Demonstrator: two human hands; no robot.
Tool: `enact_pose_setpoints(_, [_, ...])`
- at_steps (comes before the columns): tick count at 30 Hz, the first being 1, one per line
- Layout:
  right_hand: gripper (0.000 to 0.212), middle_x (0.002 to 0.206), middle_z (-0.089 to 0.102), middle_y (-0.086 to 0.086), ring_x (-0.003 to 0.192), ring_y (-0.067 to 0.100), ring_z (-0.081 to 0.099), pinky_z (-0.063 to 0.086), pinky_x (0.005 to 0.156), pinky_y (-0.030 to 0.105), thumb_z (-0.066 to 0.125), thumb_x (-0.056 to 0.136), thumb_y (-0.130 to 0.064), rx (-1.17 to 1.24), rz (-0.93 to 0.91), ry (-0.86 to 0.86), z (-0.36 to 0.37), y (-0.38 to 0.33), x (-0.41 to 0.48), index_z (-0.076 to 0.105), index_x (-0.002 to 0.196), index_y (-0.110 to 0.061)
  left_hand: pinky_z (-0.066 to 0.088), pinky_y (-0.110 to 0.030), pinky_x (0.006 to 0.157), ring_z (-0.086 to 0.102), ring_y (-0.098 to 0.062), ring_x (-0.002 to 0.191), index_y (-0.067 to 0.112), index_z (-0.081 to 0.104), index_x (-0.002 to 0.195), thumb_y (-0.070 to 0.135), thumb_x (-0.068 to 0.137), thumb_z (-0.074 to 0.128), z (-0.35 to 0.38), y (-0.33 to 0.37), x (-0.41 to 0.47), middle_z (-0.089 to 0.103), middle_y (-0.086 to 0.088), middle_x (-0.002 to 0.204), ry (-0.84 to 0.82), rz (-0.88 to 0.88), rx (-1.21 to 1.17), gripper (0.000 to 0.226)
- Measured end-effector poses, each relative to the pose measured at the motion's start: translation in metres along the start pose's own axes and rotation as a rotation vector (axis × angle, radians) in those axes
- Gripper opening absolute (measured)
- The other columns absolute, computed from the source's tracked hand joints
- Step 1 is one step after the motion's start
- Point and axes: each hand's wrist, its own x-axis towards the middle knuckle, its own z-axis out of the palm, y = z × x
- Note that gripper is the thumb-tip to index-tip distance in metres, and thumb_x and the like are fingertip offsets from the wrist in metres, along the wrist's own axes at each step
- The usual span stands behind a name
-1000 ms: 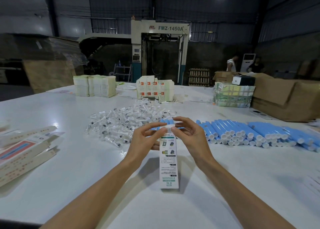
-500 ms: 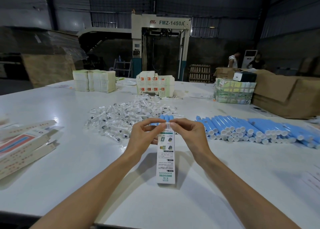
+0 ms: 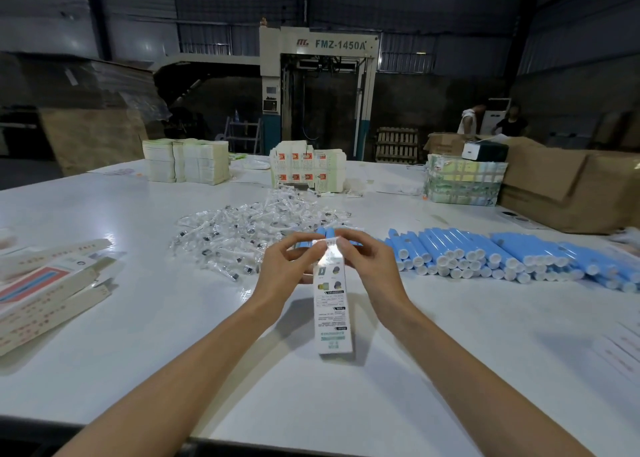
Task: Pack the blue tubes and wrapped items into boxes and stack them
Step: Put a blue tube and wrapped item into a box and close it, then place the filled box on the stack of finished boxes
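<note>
A long white printed box (image 3: pixel 333 313) lies lengthwise on the white table (image 3: pixel 450 370) in front of me. My left hand (image 3: pixel 288 265) and my right hand (image 3: pixel 370 266) both pinch its far end, fingertips meeting over the end flap. Behind my hands lies a heap of clear-wrapped items (image 3: pixel 242 238). To the right, a long row of blue tubes (image 3: pixel 502 257) with white caps lies on the table. A few blue tube ends (image 3: pixel 327 232) show just beyond my fingers.
Flat unfolded cartons (image 3: pixel 45 290) lie at the left. Stacks of flat boxes (image 3: pixel 187 160), a printed carton stack (image 3: pixel 308 169) and a wrapped bundle (image 3: pixel 462 183) stand at the far side. Brown cardboard boxes (image 3: pixel 571 186) sit far right. Two people stand behind them.
My fingertips have drawn closer together over the box's far end. The box stays in place on the table.
</note>
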Motion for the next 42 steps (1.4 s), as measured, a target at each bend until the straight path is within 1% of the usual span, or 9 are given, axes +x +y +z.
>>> enact_pose_setpoints(4, [0.043,0.121,0.076,0.000,0.112,0.023,0.074,0.060,0.087,0.034,0.058,0.099,-0.063,0.092,0.248,-0.178,0.000,-0.010,-0.004,0.067,0.131,-0.036,0.064,-0.032,0.072,0.080,-0.030,0.088,0.023,0.076,0.112,0.030,0.095,0.082,0.000,0.002,0.001,0.081,-0.013,0.105,-0.030,-0.008,-0.128,0.020])
enact_pose_setpoints(7, [0.055,0.124,0.074,0.017,0.106,0.036,0.073,0.061,0.086,0.043,0.045,0.103,-0.066,0.175,0.358,-0.333,-0.005,-0.012,-0.012,0.067,0.136,-0.028,0.065,-0.035,0.076,0.079,-0.031,0.092,0.020,0.073,0.113,0.035,0.092,0.082,-0.001,0.000,0.001,0.080,-0.015,0.106,-0.066,-0.002,-0.150,0.027])
enact_pose_setpoints(10, [0.057,0.126,0.072,0.019,0.097,0.031,0.072,0.061,0.083,0.042,0.044,0.101,-0.068,0.155,0.366,-0.361,-0.012,-0.018,-0.022,0.064,0.140,-0.030,0.065,-0.032,0.081,0.079,-0.028,0.100,0.019,0.069,0.111,0.037,0.094,0.080,-0.001,-0.005,0.002,0.081,-0.012,0.109,-0.114,0.079,-0.055,0.027])
enact_pose_setpoints(17, [0.048,0.103,0.076,-0.002,0.087,0.013,0.073,0.059,0.074,0.027,0.041,0.105,-0.066,-0.271,0.282,-0.267,-0.048,-0.040,-0.048,0.063,0.134,-0.035,0.055,-0.022,0.086,0.069,-0.003,0.115,0.035,0.064,0.109,0.044,0.099,0.070,0.013,-0.007,0.004,0.075,0.015,0.116,-0.274,0.259,0.338,0.015])
enact_pose_setpoints(21, [0.038,0.103,0.074,-0.017,0.092,0.006,0.071,0.055,0.079,0.023,0.044,0.105,-0.064,-0.456,0.249,-0.189,-0.083,-0.058,-0.063,0.069,0.121,-0.041,0.048,-0.026,0.103,0.058,-0.002,0.131,0.037,0.044,0.144,0.047,0.102,0.067,0.025,-0.027,-0.008,0.053,0.032,0.141,-0.477,0.392,0.558,0.049])
enact_pose_setpoints(24, [0.038,0.111,0.070,-0.029,0.101,-0.005,0.065,0.050,0.091,0.031,0.045,0.106,-0.062,-0.608,0.186,-0.013,-0.126,-0.082,-0.066,0.068,0.122,-0.036,0.047,-0.035,0.111,0.053,-0.001,0.137,0.044,0.039,0.152,0.057,0.096,0.063,0.018,-0.051,-0.007,0.049,0.029,0.151,-0.526,0.401,0.687,0.062])
enact_pose_setpoints(27, [0.053,0.148,0.058,-0.009,0.128,0.013,0.058,0.045,0.111,0.043,0.043,0.106,-0.061,-0.923,0.152,0.155,-0.184,-0.118,-0.070,0.053,0.150,-0.033,0.051,-0.037,0.107,0.053,0.001,0.138,0.044,0.043,0.155,0.066,0.103,0.054,0.005,-0.069,0.001,0.054,0.028,0.147,-0.545,0.508,0.814,0.058])
enact_pose_setpoints(34, [0.044,0.132,0.051,0.010,0.124,0.034,0.051,0.048,0.097,0.052,0.042,0.108,-0.050,-1.686,0.351,0.478,-0.308,-0.169,-0.105,0.049,0.148,-0.033,0.052,-0.031,0.093,0.048,0.001,0.140,0.047,0.056,0.144,0.070,0.105,0.041,0.002,-0.079,0.017,0.055,0.033,0.142,-0.569,0.649,0.951,0.048])
enact_pose_setpoints(42, [0.051,0.146,0.051,0.012,0.137,0.034,0.046,0.041,0.112,0.055,0.049,0.106,-0.053,-1.879,0.571,0.479,-0.351,-0.150,-0.133,0.048,0.151,-0.029,0.047,-0.026,0.097,0.049,-0.001,0.138,0.059,0.056,0.134,0.068,0.107,0.039,-0.005,-0.081,0.023,0.056,0.030,0.139,-0.590,0.660,0.969,0.033])
